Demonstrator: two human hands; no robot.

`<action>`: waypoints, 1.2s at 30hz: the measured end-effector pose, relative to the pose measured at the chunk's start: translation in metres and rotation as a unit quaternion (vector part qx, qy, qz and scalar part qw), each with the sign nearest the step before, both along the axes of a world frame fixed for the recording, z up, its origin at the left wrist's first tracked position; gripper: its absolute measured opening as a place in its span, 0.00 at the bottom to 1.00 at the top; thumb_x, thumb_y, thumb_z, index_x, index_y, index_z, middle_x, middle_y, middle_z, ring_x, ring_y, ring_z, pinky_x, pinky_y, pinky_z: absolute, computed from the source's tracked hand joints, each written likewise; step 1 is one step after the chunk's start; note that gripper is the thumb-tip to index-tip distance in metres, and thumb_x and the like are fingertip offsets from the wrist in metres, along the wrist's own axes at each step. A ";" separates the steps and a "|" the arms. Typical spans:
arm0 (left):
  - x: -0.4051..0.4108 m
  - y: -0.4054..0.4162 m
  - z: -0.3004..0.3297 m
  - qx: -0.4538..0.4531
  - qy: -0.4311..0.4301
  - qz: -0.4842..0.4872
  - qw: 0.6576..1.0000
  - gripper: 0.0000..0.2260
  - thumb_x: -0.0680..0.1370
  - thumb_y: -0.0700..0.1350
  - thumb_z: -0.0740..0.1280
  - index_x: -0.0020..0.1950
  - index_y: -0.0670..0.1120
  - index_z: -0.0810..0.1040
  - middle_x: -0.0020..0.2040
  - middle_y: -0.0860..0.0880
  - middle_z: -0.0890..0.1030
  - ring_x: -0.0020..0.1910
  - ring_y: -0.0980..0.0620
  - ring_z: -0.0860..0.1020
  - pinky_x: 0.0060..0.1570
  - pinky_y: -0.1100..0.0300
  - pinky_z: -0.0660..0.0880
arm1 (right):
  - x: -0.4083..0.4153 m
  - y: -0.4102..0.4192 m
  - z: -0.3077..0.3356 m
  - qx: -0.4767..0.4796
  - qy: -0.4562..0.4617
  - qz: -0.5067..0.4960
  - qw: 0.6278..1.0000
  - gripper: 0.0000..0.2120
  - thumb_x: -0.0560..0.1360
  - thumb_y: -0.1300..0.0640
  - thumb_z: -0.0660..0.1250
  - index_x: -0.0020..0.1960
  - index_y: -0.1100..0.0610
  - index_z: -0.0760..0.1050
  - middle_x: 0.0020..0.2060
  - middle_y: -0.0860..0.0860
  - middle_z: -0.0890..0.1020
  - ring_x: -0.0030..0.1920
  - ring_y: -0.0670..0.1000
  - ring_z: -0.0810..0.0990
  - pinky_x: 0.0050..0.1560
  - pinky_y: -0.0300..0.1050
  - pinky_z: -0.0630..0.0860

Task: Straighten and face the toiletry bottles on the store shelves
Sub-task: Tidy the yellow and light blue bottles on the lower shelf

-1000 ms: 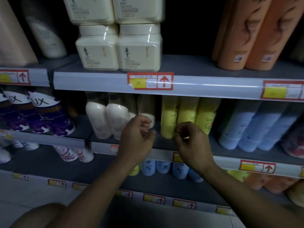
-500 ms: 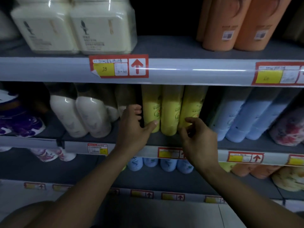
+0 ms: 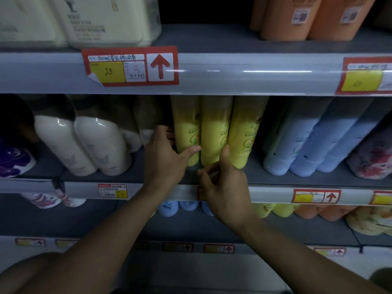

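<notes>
Around yellow bottle (image 3: 186, 132), left hand (image 3: 164, 160) now.

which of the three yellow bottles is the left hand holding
The leftmost yellow bottle: the left hand wraps it, thumb across its front. The right hand touches the other two.

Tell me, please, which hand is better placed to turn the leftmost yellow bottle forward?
Left, probably. The left hand already wraps that leftmost yellow bottle, thumb across its front. The right hand sits at the middle one's base.

Red price tag (image 3: 129, 66) with an arrow on grey shelf rail (image 3: 244, 79)
</notes>
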State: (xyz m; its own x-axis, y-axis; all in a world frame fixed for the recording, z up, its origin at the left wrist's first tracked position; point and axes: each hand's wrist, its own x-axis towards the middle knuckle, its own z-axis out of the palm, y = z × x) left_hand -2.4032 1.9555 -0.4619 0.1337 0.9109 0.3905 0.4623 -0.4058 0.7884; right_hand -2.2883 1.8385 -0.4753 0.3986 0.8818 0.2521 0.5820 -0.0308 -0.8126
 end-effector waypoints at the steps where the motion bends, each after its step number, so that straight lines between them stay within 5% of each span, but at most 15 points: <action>1: 0.000 0.000 0.001 -0.009 -0.002 -0.005 1.000 0.27 0.67 0.58 0.82 0.56 0.54 0.71 0.54 0.54 0.82 0.51 0.53 0.83 0.49 0.47 0.84 | -0.003 0.002 -0.001 -0.002 0.006 -0.006 1.000 0.41 0.81 0.53 0.68 0.84 0.59 0.46 0.42 0.42 0.85 0.42 0.45 0.84 0.43 0.56 0.81; 12: -0.016 -0.002 0.008 -0.054 -0.023 -0.088 0.994 0.20 0.76 0.42 0.77 0.62 0.50 0.74 0.56 0.56 0.82 0.55 0.62 0.82 0.51 0.68 0.80 | -0.038 0.005 -0.010 0.006 -0.001 -0.007 1.000 0.47 0.80 0.55 0.67 0.83 0.57 0.34 0.47 0.42 0.83 0.47 0.46 0.83 0.51 0.53 0.81; 36: -0.012 -0.001 -0.001 -0.036 -0.045 -0.117 0.991 0.16 0.79 0.38 0.72 0.64 0.46 0.72 0.59 0.54 0.82 0.59 0.58 0.83 0.60 0.50 0.82 | -0.048 0.011 -0.010 -0.019 -0.040 -0.009 0.999 0.48 0.80 0.49 0.65 0.82 0.56 0.32 0.61 0.49 0.81 0.56 0.50 0.82 0.53 0.52 0.80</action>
